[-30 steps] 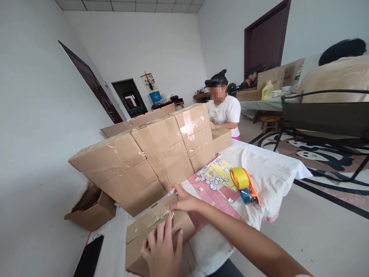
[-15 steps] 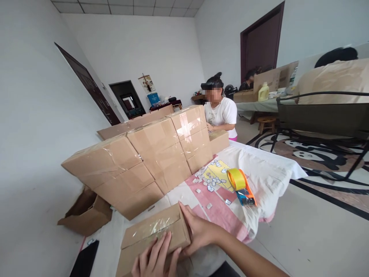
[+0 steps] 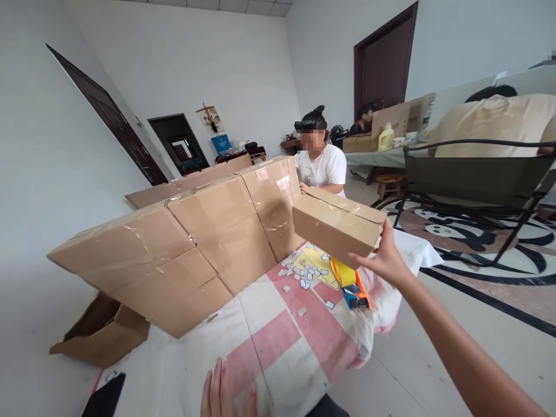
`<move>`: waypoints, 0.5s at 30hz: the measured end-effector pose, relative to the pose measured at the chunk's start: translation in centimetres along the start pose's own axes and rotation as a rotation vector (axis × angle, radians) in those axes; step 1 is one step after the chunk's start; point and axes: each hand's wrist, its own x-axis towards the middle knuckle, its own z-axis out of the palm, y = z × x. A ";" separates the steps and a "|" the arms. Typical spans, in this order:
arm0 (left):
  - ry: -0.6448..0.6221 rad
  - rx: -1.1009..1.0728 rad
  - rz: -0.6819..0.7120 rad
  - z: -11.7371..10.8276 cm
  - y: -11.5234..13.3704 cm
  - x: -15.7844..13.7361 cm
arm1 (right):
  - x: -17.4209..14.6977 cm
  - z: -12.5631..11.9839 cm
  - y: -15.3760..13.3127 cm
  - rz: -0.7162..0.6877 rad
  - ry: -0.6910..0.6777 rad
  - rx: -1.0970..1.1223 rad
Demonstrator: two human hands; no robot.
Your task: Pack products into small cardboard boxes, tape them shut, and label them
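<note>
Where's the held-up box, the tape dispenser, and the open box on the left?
Held-up box [image 3: 332,227], head view: middle of its near side.
Tape dispenser [image 3: 350,293], head view: its blue part.
Open box [image 3: 109,341], head view: its outer wall.

Left hand [image 3: 222,394] cut off at bottom edge; box [image 3: 334,226] partly hides tape roll [image 3: 342,274].

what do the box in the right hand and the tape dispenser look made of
The box: likely cardboard, matte brown, with folded flaps meeting along a seam. The tape dispenser: probably hard plastic, judging by its solid, bright orange and blue colours; its gloss is hard to tell.
</note>
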 end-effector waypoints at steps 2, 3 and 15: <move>-0.099 -0.034 -0.033 0.1 0.5 -0.3 | 2.0 -1.5 4.3 0.011 0.080 -0.188; -0.145 -0.048 -0.037 0.1 0.8 -0.3 | 2.7 -1.7 6.5 0.046 0.103 -0.248; -0.317 -0.058 0.036 0.4 0.6 1.6 | 7.6 3.2 16.2 0.425 0.128 -0.477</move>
